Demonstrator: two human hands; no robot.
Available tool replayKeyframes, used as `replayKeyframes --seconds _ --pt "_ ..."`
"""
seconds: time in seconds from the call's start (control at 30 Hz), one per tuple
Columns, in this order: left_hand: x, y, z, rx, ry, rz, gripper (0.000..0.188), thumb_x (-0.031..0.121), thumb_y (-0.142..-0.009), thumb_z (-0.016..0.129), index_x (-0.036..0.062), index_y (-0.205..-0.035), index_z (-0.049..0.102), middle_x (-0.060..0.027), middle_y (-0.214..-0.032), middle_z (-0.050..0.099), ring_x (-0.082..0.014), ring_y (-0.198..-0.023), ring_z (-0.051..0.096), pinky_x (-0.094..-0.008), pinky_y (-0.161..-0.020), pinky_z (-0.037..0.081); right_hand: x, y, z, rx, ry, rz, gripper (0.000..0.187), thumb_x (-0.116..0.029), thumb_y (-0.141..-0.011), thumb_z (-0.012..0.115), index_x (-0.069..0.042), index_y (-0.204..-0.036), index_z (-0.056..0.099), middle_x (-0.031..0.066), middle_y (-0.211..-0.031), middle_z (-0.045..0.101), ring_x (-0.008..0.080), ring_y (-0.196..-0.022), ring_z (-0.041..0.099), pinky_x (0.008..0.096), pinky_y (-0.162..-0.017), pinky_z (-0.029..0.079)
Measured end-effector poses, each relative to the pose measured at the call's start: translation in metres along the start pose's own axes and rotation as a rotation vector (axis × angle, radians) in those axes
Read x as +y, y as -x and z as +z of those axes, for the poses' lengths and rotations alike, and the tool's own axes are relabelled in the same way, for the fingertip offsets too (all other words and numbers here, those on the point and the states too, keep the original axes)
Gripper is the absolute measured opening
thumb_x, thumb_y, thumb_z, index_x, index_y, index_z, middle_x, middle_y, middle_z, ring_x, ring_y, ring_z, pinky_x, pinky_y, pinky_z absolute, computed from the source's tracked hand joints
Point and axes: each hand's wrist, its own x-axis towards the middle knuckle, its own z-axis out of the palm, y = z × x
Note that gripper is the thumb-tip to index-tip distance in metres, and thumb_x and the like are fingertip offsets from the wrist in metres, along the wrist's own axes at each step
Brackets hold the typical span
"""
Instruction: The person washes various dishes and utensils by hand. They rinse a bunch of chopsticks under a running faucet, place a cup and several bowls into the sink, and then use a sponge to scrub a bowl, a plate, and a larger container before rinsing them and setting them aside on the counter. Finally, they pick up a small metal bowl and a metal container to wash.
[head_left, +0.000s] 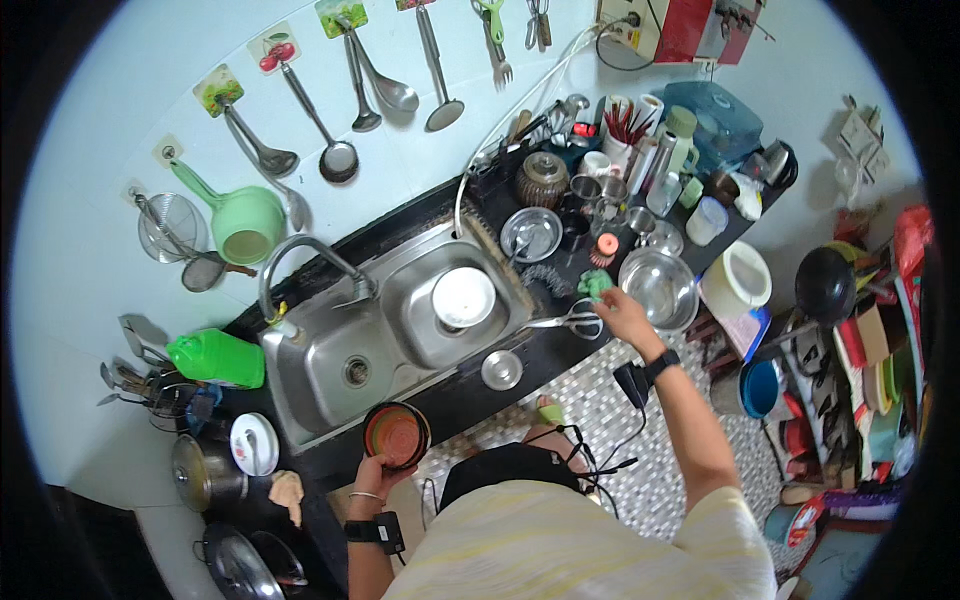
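My left hand (375, 474) grips a round bowl (394, 437) with a dark rim and an orange-red inside, tilted so its inside faces up; it seems to be more than one bowl nested together. It is held just off the front edge of the sink. My right hand (627, 318) stretches over the counter, its fingertips closed at the edge of a crumpled green cloth (594, 283). Beside that hand lie scissors (570, 322) with pale handles. A white bowl (464, 297) sits in the right basin of the steel sink (325, 402).
A small metal bowl (502, 370) stands at the counter's front edge. Right of the sink are a large steel basin (658, 289), a glass bowl (531, 235), a lidded jar (543, 181) and cups. The faucet (318, 262) arches over the left basin, near a green jug (215, 358).
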Motion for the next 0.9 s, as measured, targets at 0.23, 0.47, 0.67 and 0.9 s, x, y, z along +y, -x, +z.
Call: replayKeyframes --seconds 0.23,0.47,0.67,0.9 --pt "-0.029 -0.044 0.157 -0.060 -0.172 0.049 0.055 -0.008 -0.074 0.045 0.0085 -0.120 0.020 -0.0210 -0.116 0.044 -0.0387 -0.099 0.055 -0.0533 -0.070 0.054 0.162 -0.009 -0.027 -0.145 -0.204 0.304 0.023 -0.021 -0.086 0.055 0.001 -0.092 0.057 0.0070 -0.077 0.062 0.0129 -0.066 0.060 0.0262 -0.054 0.047" --pt "-0.088 -0.121 0.259 -0.090 -0.514 -0.010 0.066 0.000 -0.081 0.052 0.0073 -0.136 0.016 -0.0221 -0.122 0.043 -0.0330 -0.098 0.057 -0.0456 -0.064 0.056 0.167 -0.042 -0.032 -0.296 -0.378 0.236 0.021 -0.016 -0.085 0.055 0.001 -0.098 0.056 0.0062 -0.076 0.059 0.0098 -0.061 0.056 0.0239 -0.054 0.045" --pt "-0.147 -0.185 0.251 0.005 -0.755 0.090 0.059 0.003 -0.081 0.048 0.0034 -0.134 0.023 -0.0228 -0.120 0.045 -0.0343 -0.087 0.061 -0.0400 -0.057 0.057 0.129 -0.062 -0.014 -0.500 -0.148 -0.113 0.025 -0.017 -0.083 0.058 -0.002 -0.102 0.055 0.0124 -0.084 0.063 0.0213 -0.073 0.061 0.0328 -0.063 0.049" --pt "-0.127 -0.141 0.281 -0.041 -0.598 0.000 0.062 0.003 -0.080 0.048 0.0032 -0.135 0.021 -0.0233 -0.117 0.048 -0.0327 -0.091 0.060 -0.0402 -0.064 0.056 0.133 -0.062 0.060 -0.417 0.610 -0.495 0.025 -0.016 -0.077 0.059 0.002 -0.092 0.049 0.0171 -0.077 0.061 0.0315 -0.064 0.062 0.0407 -0.056 0.050"
